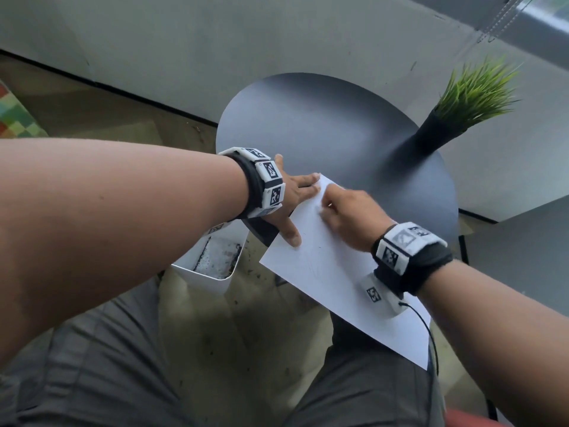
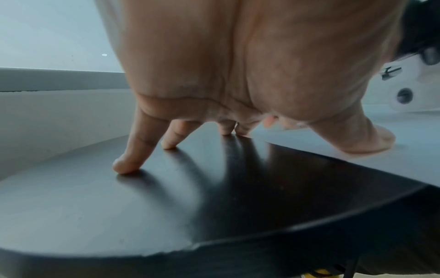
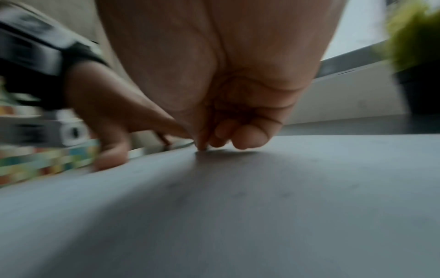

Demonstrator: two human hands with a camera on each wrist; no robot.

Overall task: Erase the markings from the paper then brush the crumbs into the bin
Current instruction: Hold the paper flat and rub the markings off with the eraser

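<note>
A white sheet of paper (image 1: pixel 332 272) lies on the round dark table (image 1: pixel 323 124), its near half hanging over the edge above my lap. Faint pencil marks (image 1: pixel 311 261) show near its middle. My left hand (image 1: pixel 300 208) is spread flat; its thumb (image 2: pixel 371 144) presses the paper (image 2: pixel 385 169) and its little finger (image 2: pixel 126 165) stands on the table (image 2: pixel 142 206). My right hand (image 1: pixel 338 211) is curled near the far corner, pinching a small whitish eraser (image 1: pixel 328 206) against the paper (image 3: pixel 262 206). The eraser is mostly hidden by the fingers (image 3: pixel 247 139).
A white bin (image 1: pixel 197 282) stands on the floor below the table's left edge, under my left wrist. A green grass plant in a black pot (image 1: pixel 471 97) sits at the table's right side. A grey wall runs behind the table.
</note>
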